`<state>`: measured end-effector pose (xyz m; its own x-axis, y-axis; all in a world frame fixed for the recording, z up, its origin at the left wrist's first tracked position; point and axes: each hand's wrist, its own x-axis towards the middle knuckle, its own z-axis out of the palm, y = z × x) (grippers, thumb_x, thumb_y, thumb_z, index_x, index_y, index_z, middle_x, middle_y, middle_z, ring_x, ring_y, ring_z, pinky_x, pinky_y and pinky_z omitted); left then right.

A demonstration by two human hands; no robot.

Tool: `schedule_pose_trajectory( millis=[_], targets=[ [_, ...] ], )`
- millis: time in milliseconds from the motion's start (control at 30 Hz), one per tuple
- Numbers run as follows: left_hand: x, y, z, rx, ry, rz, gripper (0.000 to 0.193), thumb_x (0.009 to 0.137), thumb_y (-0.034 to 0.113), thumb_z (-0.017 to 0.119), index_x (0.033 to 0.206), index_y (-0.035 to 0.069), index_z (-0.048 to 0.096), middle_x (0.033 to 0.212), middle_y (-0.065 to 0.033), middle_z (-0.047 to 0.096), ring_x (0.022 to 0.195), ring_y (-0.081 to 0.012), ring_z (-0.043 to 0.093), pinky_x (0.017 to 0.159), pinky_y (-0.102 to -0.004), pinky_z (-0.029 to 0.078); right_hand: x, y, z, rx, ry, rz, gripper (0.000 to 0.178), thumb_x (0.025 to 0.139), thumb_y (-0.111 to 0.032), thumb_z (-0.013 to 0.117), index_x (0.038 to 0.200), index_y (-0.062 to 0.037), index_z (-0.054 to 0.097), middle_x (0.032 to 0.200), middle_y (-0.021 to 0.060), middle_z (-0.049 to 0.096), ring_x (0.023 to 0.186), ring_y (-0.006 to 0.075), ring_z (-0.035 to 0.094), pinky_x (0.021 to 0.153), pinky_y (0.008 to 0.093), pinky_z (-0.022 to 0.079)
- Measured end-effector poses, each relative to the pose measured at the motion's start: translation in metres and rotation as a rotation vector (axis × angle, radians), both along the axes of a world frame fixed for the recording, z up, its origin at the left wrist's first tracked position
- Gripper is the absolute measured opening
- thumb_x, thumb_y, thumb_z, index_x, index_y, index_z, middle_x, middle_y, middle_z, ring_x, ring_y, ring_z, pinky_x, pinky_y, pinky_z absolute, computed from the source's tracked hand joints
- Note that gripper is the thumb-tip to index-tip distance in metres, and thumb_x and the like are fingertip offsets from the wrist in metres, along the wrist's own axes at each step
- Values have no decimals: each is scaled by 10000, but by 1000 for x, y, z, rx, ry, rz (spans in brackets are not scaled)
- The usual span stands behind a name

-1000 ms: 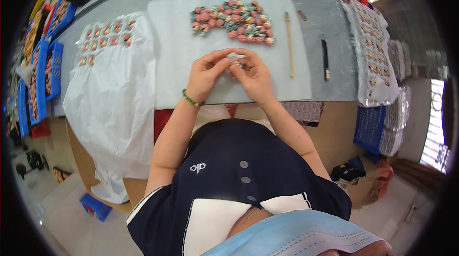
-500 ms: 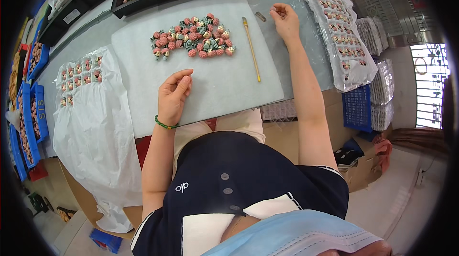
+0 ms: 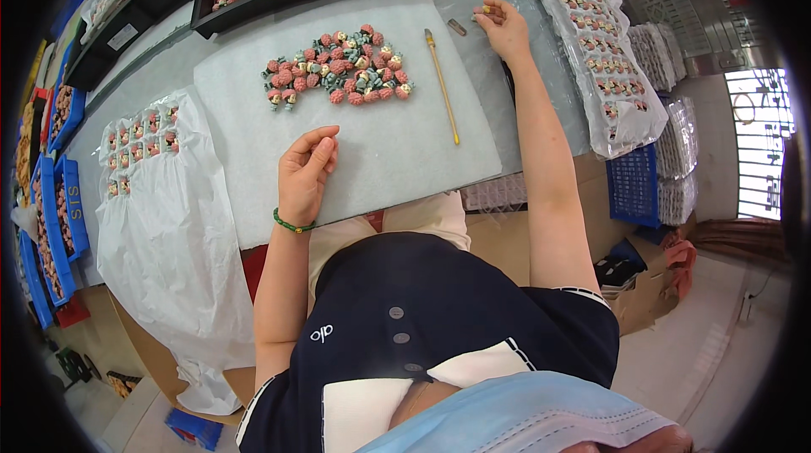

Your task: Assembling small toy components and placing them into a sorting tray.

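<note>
1. My right hand (image 3: 507, 33), at the upper right of the frame, is nearly closed, its fingertips pinching a small pink-and-yellow piece (image 3: 482, 10) above the counter (image 3: 553, 102).
2. My left hand (image 3: 304, 176), left of the frame's centre, is loosely half open, fingers lightly curled and thumb near the index finger, by the near edge of the white sheet (image 3: 397, 157).
3. The pink-topped figurines (image 3: 338, 68) lie clustered on that sheet, upper centre-left.
4. A yellow stick (image 3: 443, 90) lies right of them.

Light is pouring through the barred window (image 3: 758, 144) far right, pale floor (image 3: 684, 360) is spreading out lower right, and a grey desk (image 3: 481, 64) is spanning the upper frame.
</note>
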<state>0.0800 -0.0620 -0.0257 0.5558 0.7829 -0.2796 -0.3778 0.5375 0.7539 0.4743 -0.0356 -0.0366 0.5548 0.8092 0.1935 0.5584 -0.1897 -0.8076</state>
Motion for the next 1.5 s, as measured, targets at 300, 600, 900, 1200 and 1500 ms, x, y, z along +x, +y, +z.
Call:
schedule_pose_trajectory(
  millis=[300,600,900,1200,1500],
  targets=[
    [19,-12,8,14,2,-4,209,848,66,517,1031,-30,552,776,-13,529,674,-68,444,597,-183,366,32,-32,19,20,42,-81,295,755,66,530,1045,12,538,954,107,589,837,156,594,759,235,467],
    [35,-24,25,16,20,9,207,853,58,501,1033,-37,540,804,-28,528,693,-79,457,602,-199,370,24,-23,35,-57,-100,-11,284,740,-59,613,1017,-14,568,904,82,621,799,147,600,725,248,474],
    [22,-11,35,56,-25,-52,231,857,77,501,1058,-35,522,849,-38,528,715,-87,462,619,-209,370,-102,-35,85,136,657,305,228,787,-66,591,1001,8,567,850,47,606,775,125,581,685,254,469],
    [6,-15,44,97,53,24,263,891,141,456,1075,-40,508,834,-12,525,702,-73,446,617,-193,365,-248,-79,79,-42,994,400,248,774,-86,632,961,21,511,825,50,588,694,89,569,596,219,484],
    [-63,16,-13,92,84,25,209,861,120,509,1017,-16,538,785,-2,544,639,-55,437,556,-176,348,-328,-64,11,34,1071,306,166,840,-92,546,957,25,530,837,100,589,692,149,593,617,239,497]
  ],
)
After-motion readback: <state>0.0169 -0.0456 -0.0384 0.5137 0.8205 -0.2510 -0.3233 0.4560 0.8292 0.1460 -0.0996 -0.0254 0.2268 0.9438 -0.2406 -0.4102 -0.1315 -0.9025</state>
